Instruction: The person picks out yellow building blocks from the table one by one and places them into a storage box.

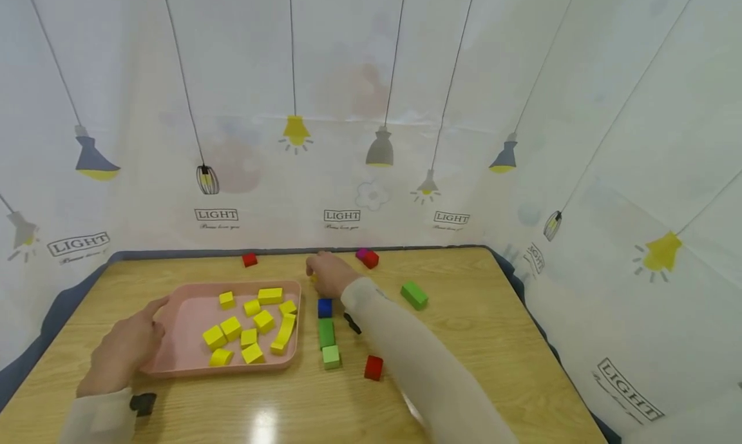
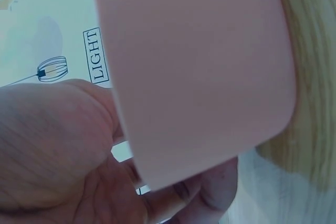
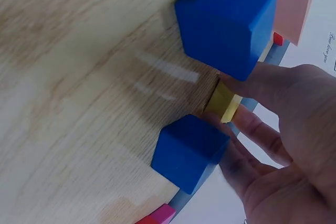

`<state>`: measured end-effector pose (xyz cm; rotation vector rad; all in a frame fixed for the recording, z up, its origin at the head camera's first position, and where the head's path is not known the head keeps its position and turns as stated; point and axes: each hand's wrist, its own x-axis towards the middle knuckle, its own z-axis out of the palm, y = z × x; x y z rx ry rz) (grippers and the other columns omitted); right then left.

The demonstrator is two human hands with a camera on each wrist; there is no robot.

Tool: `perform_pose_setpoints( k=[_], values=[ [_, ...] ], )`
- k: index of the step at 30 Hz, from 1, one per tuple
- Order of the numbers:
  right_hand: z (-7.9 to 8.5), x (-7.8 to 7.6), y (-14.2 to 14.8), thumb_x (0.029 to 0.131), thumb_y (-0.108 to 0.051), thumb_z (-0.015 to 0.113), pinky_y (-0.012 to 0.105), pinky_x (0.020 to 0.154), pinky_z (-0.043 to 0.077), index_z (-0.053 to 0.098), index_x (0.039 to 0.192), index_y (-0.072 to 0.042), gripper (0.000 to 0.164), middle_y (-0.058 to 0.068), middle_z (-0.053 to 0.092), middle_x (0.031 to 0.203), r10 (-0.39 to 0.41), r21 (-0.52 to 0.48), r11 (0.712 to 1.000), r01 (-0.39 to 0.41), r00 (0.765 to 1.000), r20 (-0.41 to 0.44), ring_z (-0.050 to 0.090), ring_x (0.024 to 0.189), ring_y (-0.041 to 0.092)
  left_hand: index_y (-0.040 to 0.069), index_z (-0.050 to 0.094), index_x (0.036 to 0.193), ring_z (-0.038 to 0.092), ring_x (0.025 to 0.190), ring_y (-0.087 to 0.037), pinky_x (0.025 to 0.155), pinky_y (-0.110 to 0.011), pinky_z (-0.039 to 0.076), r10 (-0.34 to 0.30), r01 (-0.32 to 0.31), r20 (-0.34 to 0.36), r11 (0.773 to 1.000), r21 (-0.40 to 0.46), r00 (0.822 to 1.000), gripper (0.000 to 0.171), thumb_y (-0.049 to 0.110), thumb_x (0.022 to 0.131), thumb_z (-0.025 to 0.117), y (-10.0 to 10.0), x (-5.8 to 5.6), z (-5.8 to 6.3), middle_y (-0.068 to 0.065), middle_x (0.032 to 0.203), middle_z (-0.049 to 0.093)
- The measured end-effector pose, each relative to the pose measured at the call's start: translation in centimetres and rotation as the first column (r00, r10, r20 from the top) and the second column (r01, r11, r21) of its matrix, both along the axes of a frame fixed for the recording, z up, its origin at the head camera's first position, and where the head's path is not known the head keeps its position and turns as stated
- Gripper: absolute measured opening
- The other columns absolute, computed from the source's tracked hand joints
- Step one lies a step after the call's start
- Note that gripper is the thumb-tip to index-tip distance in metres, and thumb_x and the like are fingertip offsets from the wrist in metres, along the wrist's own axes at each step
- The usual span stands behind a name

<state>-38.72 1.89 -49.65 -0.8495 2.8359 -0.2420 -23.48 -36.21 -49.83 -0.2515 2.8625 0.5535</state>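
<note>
My left hand (image 1: 124, 347) holds the left rim of a pink tray (image 1: 185, 325), its fingers at the corner of the tray wall (image 2: 210, 77) in the left wrist view. Inside the tray lie several yellow blocks (image 1: 230, 328), cubes and longer pieces, toward the right side. Beyond the tray's right edge, my right hand (image 1: 332, 273) pinches a small yellow block (image 3: 220, 100) between thumb and fingers, down at the tabletop. Two blue blocks flank it in the right wrist view: a larger-looking blue block (image 3: 226, 24) by the thumb and another blue block (image 3: 190, 150) beside the fingers.
Right of the tray, a green block (image 1: 326, 333) and a light green block (image 1: 331, 357) line up. A red block (image 1: 373, 368) lies near the right forearm, and a long green block (image 1: 414, 295) farther right. More red blocks (image 1: 250, 260) sit along the back edge, before a patterned curtain.
</note>
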Motion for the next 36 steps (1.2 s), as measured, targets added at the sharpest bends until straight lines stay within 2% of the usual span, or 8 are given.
perform_pose_setpoints(
  k=[3, 7, 13, 19, 27, 31, 36],
  values=[
    [0.0, 0.0, 0.1, 0.108, -0.008, 0.080, 0.034, 0.116, 0.060, 0.080, 0.143, -0.012, 0.034, 0.006, 0.076, 0.141, -0.004, 0.007, 1.000, 0.004, 1.000, 0.022, 0.068, 0.119, 0.019, 0.000, 0.026, 0.179, 0.061, 0.077, -0.028, 0.064, -0.040, 0.047, -0.001, 0.001, -0.007, 1.000, 0.001, 1.000, 0.066, 0.011, 0.117, 0.048, -0.1, 0.0, -0.2, -0.030, 0.111, 0.065],
    [-0.1, 0.1, 0.3, 0.109, -0.010, 0.081, 0.034, 0.114, 0.061, 0.082, 0.143, -0.011, 0.034, 0.007, 0.076, 0.141, -0.012, -0.004, 1.000, 0.012, 1.000, 0.025, 0.069, 0.118, 0.019, -0.001, 0.027, 0.178, 0.059, 0.075, -0.027, 0.063, -0.039, 0.046, -0.017, 0.017, -0.022, 1.000, 0.001, 1.000, 0.066, 0.010, 0.117, 0.049, -0.3, -0.1, -0.3, -0.027, 0.107, 0.065],
    [0.0, 0.3, 0.4, 0.109, -0.013, 0.081, 0.034, 0.115, 0.061, 0.083, 0.141, -0.011, 0.032, 0.008, 0.077, 0.140, 0.021, -0.042, 0.999, -0.022, 0.999, -0.035, 0.071, 0.122, 0.021, -0.002, 0.027, 0.178, 0.059, 0.075, -0.027, 0.063, -0.039, 0.046, -0.026, 0.026, -0.021, 1.000, 0.004, 0.999, 0.066, 0.010, 0.116, 0.049, -0.4, 0.0, -0.3, -0.024, 0.103, 0.064],
    [0.4, 0.6, 0.3, 0.110, -0.015, 0.081, 0.034, 0.116, 0.061, 0.083, 0.142, -0.011, 0.032, 0.008, 0.076, 0.140, 0.032, -0.075, 0.997, -0.036, 0.998, -0.055, 0.070, 0.124, 0.022, -0.002, 0.027, 0.178, 0.060, 0.077, -0.027, 0.064, -0.040, 0.046, -0.029, 0.029, -0.027, 1.000, 0.012, 0.999, 0.066, 0.010, 0.117, 0.049, -0.4, 0.0, -0.2, -0.026, 0.107, 0.065],
    [1.5, 2.0, 0.4, 0.110, -0.016, 0.083, 0.031, 0.111, 0.062, 0.082, 0.145, -0.012, 0.036, 0.006, 0.074, 0.140, 0.007, -0.132, 0.991, -0.012, 0.999, -0.042, 0.068, 0.122, 0.021, -0.002, 0.027, 0.178, 0.060, 0.077, -0.027, 0.064, -0.040, 0.047, -0.030, 0.030, -0.027, 1.000, 0.009, 0.999, 0.067, 0.010, 0.117, 0.049, -0.3, -0.1, -0.1, -0.030, 0.113, 0.065],
    [2.1, 2.8, 0.5, 0.109, -0.014, 0.083, 0.029, 0.107, 0.062, 0.082, 0.145, -0.012, 0.036, 0.006, 0.074, 0.139, 0.023, -0.170, 0.985, -0.033, 0.998, -0.061, 0.068, 0.119, 0.020, -0.001, 0.026, 0.179, 0.060, 0.077, -0.027, 0.064, -0.040, 0.047, -0.025, 0.025, -0.021, 1.000, 0.009, 0.999, 0.067, 0.011, 0.117, 0.049, -0.3, -0.1, 0.0, -0.030, 0.114, 0.065],
    [2.4, 3.9, 0.5, 0.108, -0.011, 0.083, 0.025, 0.102, 0.062, 0.081, 0.145, -0.011, 0.037, 0.006, 0.072, 0.138, 0.041, -0.215, 0.975, -0.049, 0.998, -0.042, 0.068, 0.112, 0.017, -0.001, 0.026, 0.179, 0.060, 0.077, -0.027, 0.064, -0.040, 0.047, -0.017, 0.017, -0.014, 1.000, 0.017, 1.000, 0.067, 0.011, 0.118, 0.049, -0.2, 0.0, -0.1, -0.030, 0.114, 0.065]
  ],
)
